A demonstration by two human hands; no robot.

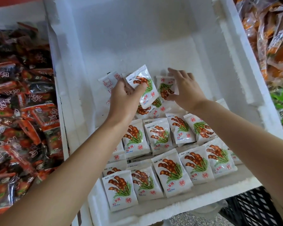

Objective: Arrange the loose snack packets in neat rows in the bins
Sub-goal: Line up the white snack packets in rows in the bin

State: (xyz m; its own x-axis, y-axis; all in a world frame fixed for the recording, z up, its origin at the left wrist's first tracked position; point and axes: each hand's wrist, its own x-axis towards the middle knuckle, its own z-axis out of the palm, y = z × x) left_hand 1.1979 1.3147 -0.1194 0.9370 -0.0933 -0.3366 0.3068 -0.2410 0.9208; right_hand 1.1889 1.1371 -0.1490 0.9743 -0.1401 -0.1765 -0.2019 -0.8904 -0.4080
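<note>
Here: left hand (pixel 126 93) grips one packet (pixel 148 97); right hand (pixel 185 90), fingers straight, touches second packet (pixel 166 88).

White packets (pixel 169 174), upside-down "Jing Dian" in blue, red 酸角 beside it, round red seal with perhaps one character, red-and-black packets (pixel 23 119), white brush script illegible

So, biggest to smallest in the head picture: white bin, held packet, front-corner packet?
1. white bin
2. front-corner packet, though it may look bigger only because it is nearer the camera
3. held packet, gripped by the left hand; both packets look like the same kind.
</note>
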